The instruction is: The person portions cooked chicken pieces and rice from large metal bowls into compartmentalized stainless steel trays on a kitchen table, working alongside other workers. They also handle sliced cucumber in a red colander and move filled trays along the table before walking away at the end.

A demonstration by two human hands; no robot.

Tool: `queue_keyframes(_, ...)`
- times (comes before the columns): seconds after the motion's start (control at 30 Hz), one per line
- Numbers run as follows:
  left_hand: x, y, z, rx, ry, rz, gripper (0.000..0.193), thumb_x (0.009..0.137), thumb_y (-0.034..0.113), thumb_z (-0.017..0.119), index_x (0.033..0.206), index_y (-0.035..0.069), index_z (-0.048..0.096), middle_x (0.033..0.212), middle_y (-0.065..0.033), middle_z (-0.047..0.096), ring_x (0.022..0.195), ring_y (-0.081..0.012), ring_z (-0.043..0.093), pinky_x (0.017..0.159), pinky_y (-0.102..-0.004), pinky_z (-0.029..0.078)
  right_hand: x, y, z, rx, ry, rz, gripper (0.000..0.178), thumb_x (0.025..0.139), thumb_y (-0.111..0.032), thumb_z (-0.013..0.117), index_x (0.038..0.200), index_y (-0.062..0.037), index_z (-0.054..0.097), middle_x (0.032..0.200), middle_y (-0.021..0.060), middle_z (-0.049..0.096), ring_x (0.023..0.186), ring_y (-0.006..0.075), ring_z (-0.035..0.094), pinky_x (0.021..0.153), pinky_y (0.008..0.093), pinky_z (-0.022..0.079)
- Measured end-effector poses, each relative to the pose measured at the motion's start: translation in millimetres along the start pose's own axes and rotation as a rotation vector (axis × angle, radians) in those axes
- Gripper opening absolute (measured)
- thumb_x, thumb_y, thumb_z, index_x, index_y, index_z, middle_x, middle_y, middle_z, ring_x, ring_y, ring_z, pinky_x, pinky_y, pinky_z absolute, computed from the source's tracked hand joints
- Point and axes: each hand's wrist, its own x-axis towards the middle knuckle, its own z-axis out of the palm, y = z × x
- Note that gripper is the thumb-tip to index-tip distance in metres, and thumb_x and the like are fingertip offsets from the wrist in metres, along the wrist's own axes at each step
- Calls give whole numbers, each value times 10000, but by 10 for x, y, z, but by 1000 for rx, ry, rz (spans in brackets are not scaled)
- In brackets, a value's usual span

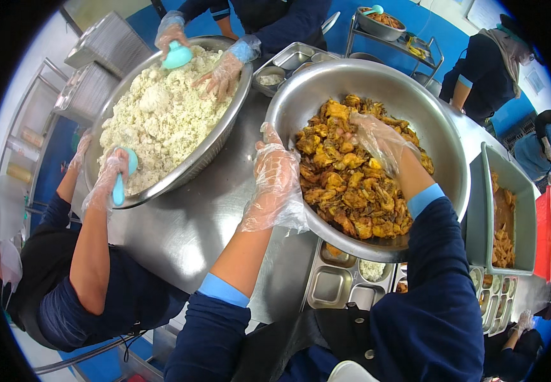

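A wide metal bowl [439, 118] stands in front of me, heaped with browned, yellowish chicken pieces [345, 191]. My left hand [276, 175], in a clear plastic glove, is closed on the bowl's left rim. My right hand [383, 143], gloved too, reaches into the pile from the right. Its fingers curl around chicken at the upper middle; the glove and pieces partly hide the fingertips. Partly under the bowl's near edge are metal compartment trays [330, 288], one with white rice [372, 270].
A large bowl of rice [224, 137] stands left, where co-workers' gloved hands hold turquoise scoops [177, 56]. At right are a grey-green tub [527, 223] of food, a red basket [547, 232] and more filled trays [493, 305]. A trolley [409, 48] stands behind.
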Motion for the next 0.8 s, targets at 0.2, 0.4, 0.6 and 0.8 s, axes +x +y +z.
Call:
queue_keyframes(0.2, 2, 61, -29, 16, -39, -67, 842, 944, 164, 659, 1625, -19, 200, 1351, -351, 527, 1172, -477, 640, 998, -498, 546, 98, -76, -154, 59, -95, 29, 271, 1086, -203, 554, 1247, -3, 465, 1094, 270, 674, 678, 149, 578, 577, 241, 501)
queue_keyframes(0.4, 1, 53, -45, 9, -29, -60, 839, 954, 181, 659, 1625, -17, 198, 1350, -350, 525, 1178, -480, 634, 1006, -507, 539, 106, -89, -166, -316, 147, 5, 387, 1109, -274, 508, 1339, 37, 515, 1135, 203, 656, 675, 183, 578, 597, 319, 530)
queue_keyframes(0.6, -14, 46, -39, -24, -40, -44, 848, 948, 196, 677, 1620, -20, 206, 1347, -359, 523, 1199, -485, 618, 1019, -512, 529, 475, -53, 91, -1147, 471, -506, 422, 1013, -378, 605, 1305, -83, 679, 1038, 194, 744, 1051, 324, 715, 948, 459, 550)
queue_keyframes(0.8, -5, 77, -59, -15, -51, -63, 835, 935, 165, 645, 1628, -5, 212, 1374, -388, 509, 1232, -498, 600, 1051, -501, 511, 477, 166, 656, -1313, -63, -408, 438, 938, -314, 671, 1322, -104, 676, 1301, 194, 681, 1194, 346, 660, 1037, 453, 522)
